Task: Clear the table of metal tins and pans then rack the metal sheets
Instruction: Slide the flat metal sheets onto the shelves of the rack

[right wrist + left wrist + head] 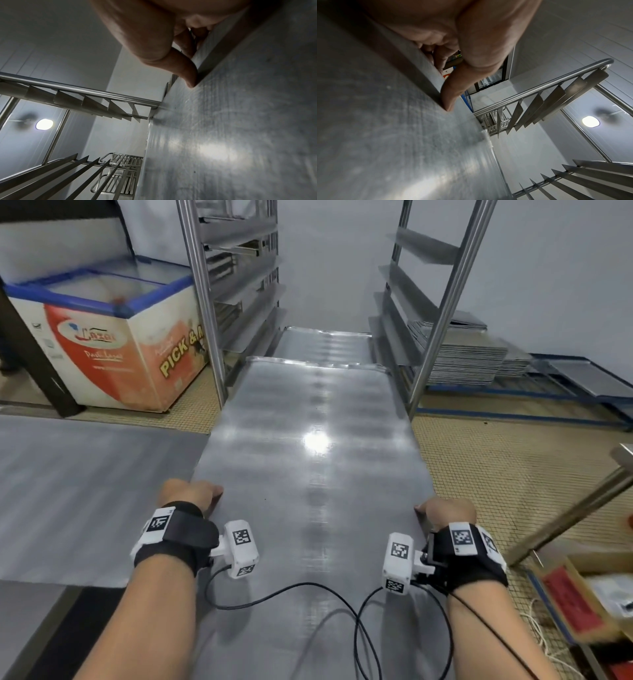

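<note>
Fingers (440,59) of the left hand (190,494) curl under the left edge of the metal sheet (308,460), thumb (453,93) pressed on top: clamped on the rim. Right hand (448,513) mirrors it on the right edge, thumb (187,73) on top, fingers (185,40) tucked beneath. Both forearms reach forward, roughly parallel, wrists level, each wearing a black strap with a white camera block.

The sheet lies long and flat between the hands, near end held, far end entering the tray rack (205,302) between its uprights, just above a second sheet (322,342) already lying in the rack. Steel table (68,491) at near left, touching or just under the sheet's left edge; cannot tell which. Chest freezer (113,347) at far left. Stack of trays (462,357) on the floor at far right. Cardboard box (582,594) at near right.
</note>
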`<state>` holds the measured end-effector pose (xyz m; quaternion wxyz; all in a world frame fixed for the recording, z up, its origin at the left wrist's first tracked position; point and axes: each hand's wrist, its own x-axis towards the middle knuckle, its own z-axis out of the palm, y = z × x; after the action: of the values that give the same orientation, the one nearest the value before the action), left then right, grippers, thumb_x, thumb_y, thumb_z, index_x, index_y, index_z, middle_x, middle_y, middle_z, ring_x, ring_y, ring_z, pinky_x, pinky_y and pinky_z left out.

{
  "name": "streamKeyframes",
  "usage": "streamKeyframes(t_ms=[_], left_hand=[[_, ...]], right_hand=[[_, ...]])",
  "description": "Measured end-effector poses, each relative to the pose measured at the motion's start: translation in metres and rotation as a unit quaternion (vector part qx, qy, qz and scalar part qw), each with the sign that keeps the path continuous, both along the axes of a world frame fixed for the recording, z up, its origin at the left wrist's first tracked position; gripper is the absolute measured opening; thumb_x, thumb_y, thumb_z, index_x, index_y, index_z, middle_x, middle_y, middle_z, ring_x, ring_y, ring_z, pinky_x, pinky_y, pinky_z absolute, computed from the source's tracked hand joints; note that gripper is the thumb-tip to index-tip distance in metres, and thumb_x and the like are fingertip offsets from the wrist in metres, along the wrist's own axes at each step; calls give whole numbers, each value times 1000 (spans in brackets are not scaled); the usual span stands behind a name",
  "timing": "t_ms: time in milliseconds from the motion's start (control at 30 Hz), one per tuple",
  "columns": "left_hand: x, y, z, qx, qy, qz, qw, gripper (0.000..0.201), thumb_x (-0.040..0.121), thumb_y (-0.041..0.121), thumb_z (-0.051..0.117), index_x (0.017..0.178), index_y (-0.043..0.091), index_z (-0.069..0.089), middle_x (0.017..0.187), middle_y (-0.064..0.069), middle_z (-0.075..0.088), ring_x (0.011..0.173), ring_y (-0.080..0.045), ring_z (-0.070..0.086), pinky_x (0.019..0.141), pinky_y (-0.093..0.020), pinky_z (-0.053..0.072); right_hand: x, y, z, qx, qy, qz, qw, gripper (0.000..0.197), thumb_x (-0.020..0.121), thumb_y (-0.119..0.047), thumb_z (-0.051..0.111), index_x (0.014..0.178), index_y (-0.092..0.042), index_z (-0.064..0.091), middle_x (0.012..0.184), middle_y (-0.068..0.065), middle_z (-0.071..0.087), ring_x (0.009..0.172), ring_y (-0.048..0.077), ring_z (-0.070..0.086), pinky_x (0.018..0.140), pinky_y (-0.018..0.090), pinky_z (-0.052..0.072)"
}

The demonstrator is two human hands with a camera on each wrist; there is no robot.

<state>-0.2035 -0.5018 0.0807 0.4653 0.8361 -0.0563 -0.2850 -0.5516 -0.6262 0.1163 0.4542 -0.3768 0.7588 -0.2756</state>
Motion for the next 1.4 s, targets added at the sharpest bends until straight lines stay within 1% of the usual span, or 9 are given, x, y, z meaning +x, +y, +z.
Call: streamKeyframes(t_ms=[133, 400, 567, 667, 833, 1000, 1233, 1333, 1400], left_hand=[[23, -31, 5, 12, 3, -28, 1000, 55, 62, 19, 87, 105, -6, 62, 104, -19, 70, 92, -38, 69, 89, -44, 55], [60, -91, 12, 24, -24, -75, 997, 53, 84, 19, 78, 125, -8, 59, 124, -21, 64, 109, -38, 62, 89, -39, 46], [75, -125, 11, 33, -36, -81, 995, 53, 81, 18, 79, 122, -8, 59, 119, -22, 65, 106, -38, 64, 88, -38, 50], [85, -148, 11, 25, -37, -64, 997, 54, 78, 13, 81, 122, -9, 57, 120, -23, 66, 107, -39, 65, 96, -44, 53], [93, -186, 16, 38, -39, -68, 996, 58, 82, 14, 79, 129, -10, 54, 126, -24, 63, 114, -40, 62, 89, -38, 48], [102, -220, 20, 48, -54, -62, 995, 55, 76, 17, 81, 121, -5, 57, 118, -23, 66, 103, -39, 65, 91, -42, 55], [115, -260, 21, 40, -58, -77, 995, 59, 81, 18, 79, 130, -4, 55, 121, -21, 65, 103, -37, 65, 90, -39, 53], [116, -270, 25, 45, -57, -84, 994, 55, 83, 19, 78, 127, -5, 55, 105, -16, 62, 91, -35, 60, 84, -37, 50], [117, -275, 29, 47, -45, -83, 994, 54, 84, 19, 77, 127, -6, 55, 98, -16, 58, 85, -33, 56, 79, -36, 47]], right_hand=[[23, -24, 3, 10, 11, -7, 1000, 26, 83, 2, 71, 106, 12, 65, 86, 16, 62, 75, 28, 59, 51, 27, 40], [59, -75, -1, -9, 27, -34, 999, 21, 80, -1, 76, 97, 7, 67, 80, 13, 62, 60, 23, 55, 43, 25, 35], [73, -109, -6, -13, 33, -49, 998, 13, 77, 1, 74, 74, 8, 64, 69, 14, 64, 61, 25, 60, 62, 32, 52], [81, -130, -6, -21, 28, -47, 998, 26, 79, 1, 74, 64, 5, 53, 75, 14, 62, 62, 22, 56, 52, 27, 44], [90, -165, -4, -22, 32, -26, 999, 12, 82, 0, 69, 85, 10, 63, 89, 18, 68, 69, 26, 61, 49, 22, 41], [103, -200, 2, -20, 36, -9, 999, 29, 82, 2, 70, 106, 15, 63, 89, 18, 65, 75, 29, 60, 50, 26, 42], [114, -248, 2, -22, 55, 9, 998, 39, 81, -2, 71, 115, 12, 61, 102, 20, 69, 76, 29, 60, 53, 25, 44], [120, -264, 3, -20, 65, 19, 998, 40, 82, -2, 71, 117, 12, 59, 93, 16, 65, 76, 28, 57, 47, 25, 40], [124, -268, 6, -25, 71, 18, 997, 40, 82, -4, 71, 118, 12, 58, 96, 18, 67, 77, 29, 59, 57, 26, 47]])
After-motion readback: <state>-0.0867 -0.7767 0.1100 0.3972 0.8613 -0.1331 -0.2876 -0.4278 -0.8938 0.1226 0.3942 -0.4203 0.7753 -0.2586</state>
